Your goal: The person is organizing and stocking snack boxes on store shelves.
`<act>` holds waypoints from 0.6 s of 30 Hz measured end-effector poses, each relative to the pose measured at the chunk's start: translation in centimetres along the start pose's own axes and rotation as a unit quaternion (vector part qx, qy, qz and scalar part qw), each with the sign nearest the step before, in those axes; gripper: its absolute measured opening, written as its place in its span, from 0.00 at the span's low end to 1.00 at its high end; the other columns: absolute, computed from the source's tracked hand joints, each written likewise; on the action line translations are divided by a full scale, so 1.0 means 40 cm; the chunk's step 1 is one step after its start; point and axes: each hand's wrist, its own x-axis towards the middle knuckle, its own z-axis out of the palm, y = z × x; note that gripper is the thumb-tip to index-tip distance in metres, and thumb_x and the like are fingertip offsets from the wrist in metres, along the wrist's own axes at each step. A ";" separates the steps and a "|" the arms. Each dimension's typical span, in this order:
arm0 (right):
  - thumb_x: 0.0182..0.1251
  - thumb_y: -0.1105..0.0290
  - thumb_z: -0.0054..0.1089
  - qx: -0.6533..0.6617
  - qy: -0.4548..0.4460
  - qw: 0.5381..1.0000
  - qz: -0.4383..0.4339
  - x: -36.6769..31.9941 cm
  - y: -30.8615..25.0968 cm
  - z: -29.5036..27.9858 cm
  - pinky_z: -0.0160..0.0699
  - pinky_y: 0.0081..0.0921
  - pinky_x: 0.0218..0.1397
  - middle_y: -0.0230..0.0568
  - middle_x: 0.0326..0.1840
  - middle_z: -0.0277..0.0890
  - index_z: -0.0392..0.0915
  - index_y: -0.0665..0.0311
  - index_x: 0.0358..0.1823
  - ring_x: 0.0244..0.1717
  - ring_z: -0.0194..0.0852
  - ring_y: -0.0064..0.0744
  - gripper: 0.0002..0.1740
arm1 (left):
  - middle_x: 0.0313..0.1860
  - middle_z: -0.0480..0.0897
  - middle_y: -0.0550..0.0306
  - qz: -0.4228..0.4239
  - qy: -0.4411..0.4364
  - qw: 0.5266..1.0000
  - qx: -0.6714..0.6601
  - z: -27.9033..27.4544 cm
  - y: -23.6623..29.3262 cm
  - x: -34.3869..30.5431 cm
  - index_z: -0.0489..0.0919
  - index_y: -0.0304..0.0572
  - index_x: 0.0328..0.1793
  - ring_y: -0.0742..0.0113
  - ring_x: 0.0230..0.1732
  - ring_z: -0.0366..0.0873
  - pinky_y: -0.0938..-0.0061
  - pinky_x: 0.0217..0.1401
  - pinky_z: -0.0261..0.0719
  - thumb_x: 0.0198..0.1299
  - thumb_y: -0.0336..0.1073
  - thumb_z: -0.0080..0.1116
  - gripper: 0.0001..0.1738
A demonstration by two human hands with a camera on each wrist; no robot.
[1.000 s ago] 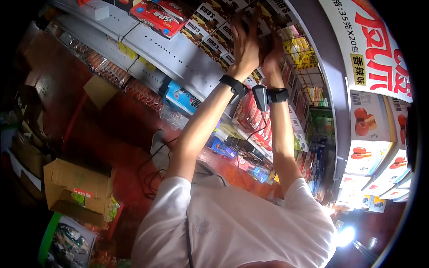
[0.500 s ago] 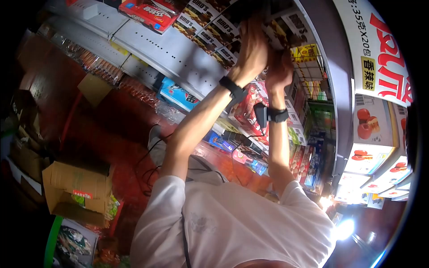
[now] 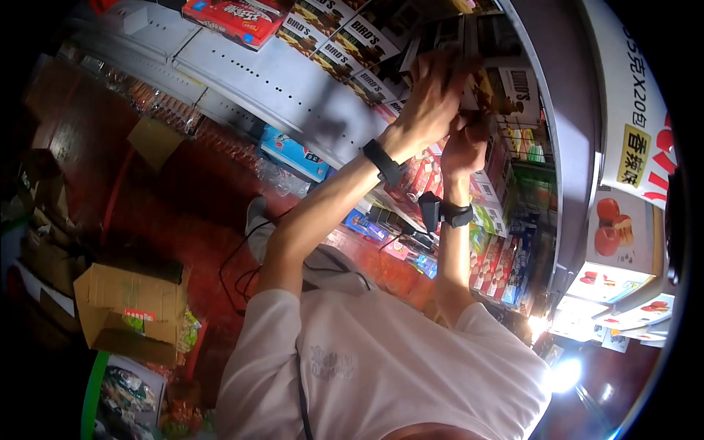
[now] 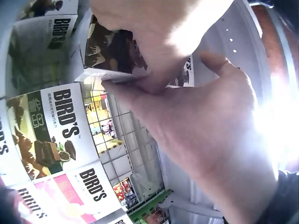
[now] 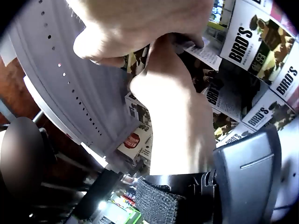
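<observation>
Both bare hands are close together over a shelf of BIRD'S chocolate boxes (image 3: 359, 40). At a printed BIRD'S box (image 4: 110, 46), which carries a chocolate picture, my left hand (image 3: 429, 110) has its fingers bent over, and the left wrist view has a digit along the lower edge. Lower and to the right, my right hand (image 3: 466, 150) grips this box, partly hidden behind the other hand. In the right wrist view, the left hand (image 5: 145, 28) crosses above the right hand (image 5: 173, 98), covering much of the box between them.
The perforated shelf (image 3: 242, 77) bears a red package (image 3: 238, 20) left of the boxes. A wire grid (image 4: 119, 135) stands behind the hands. Blue packages (image 3: 293, 154) sit lower down. An open carton (image 3: 132, 304) stands on the red floor at left, and stacked cartons (image 3: 620, 227) are at right.
Both hands have come down from deeper in the shelf, towards the body. A BIRD'S box now shows tilted beside their fingers. The head view has shifted slightly.
</observation>
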 end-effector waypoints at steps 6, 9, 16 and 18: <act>0.85 0.66 0.41 -0.367 -0.020 0.909 -0.197 0.107 0.018 0.050 0.75 0.30 0.65 0.50 0.65 0.75 0.62 0.75 0.78 0.59 0.74 0.30 0.28 | 0.65 0.66 0.25 0.011 0.123 0.990 0.067 0.031 -0.062 0.084 0.61 0.19 0.73 0.33 0.64 0.68 0.39 0.68 0.67 0.41 0.44 0.83 0.58; 0.81 0.65 0.46 0.111 -0.091 0.986 -0.083 0.158 0.048 0.076 0.66 0.34 0.77 0.54 0.69 0.75 0.64 0.72 0.77 0.71 0.70 0.34 0.29 | 0.72 0.61 0.16 -0.012 0.122 0.989 0.079 0.037 -0.086 0.098 0.57 0.19 0.77 0.19 0.71 0.62 0.28 0.77 0.57 0.51 0.52 0.79 0.60; 0.81 0.58 0.44 0.137 -0.039 0.990 0.011 0.161 0.134 0.154 0.53 0.39 0.84 0.47 0.77 0.67 0.64 0.71 0.76 0.79 0.62 0.41 0.31 | 0.74 0.62 0.17 -0.126 0.128 0.955 0.237 0.018 -0.103 0.199 0.56 0.16 0.77 0.18 0.73 0.59 0.25 0.76 0.52 0.43 0.54 0.79 0.66; 0.83 0.59 0.40 0.157 -0.060 0.985 0.038 0.172 0.205 0.096 0.53 0.37 0.84 0.45 0.80 0.63 0.59 0.70 0.80 0.79 0.61 0.39 0.31 | 0.67 0.67 0.21 -0.082 0.159 0.958 0.226 -0.011 -0.086 0.201 0.60 0.20 0.75 0.26 0.68 0.65 0.29 0.73 0.60 0.39 0.51 0.80 0.62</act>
